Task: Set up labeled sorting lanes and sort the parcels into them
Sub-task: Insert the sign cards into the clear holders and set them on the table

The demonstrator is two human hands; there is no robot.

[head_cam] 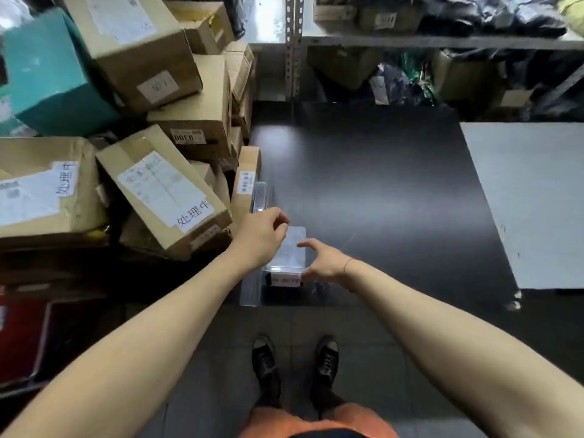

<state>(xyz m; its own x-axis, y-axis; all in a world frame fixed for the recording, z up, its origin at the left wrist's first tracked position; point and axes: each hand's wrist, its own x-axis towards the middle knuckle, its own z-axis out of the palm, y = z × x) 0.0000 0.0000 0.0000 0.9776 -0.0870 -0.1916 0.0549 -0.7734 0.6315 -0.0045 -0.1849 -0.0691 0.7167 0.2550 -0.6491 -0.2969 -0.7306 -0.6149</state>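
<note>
Clear plastic: a transparent acrylic sign holder [286,256] stands on the near left corner of the black table [395,191], with a white label strip [286,281] along its near lower edge; the writing on it is too blurred to read.
Left hand: the left hand [262,237] is over the holder's far left side, fingers curled inward; whether they actually pinch the plastic cannot be told.
Right hand: the right hand [322,263] is spread wide, thumb and fingers apart, fingertips at the holder's right edge, wrapped round nothing; a thin red string [347,263] circles its wrist.
Second holder: another clear acrylic holder [259,197] stands farther back along the table's left edge, just beside a narrow cardboard box [248,181].
Parcels: cardboard parcels [164,184] are heaped left of the table, tilted against one another; two carry white labels handwritten 处理中. A teal box [47,71] lies at the top of the heap.
Table surface: a pale grey sheet [531,200] covers the right part of the table.
Shelves: a metal shelving rack [294,52] behind the table holds cardboard boxes and dark bagged items.
Floor: black sneakers [297,368] stand on grey tiles in front of the table.
</note>
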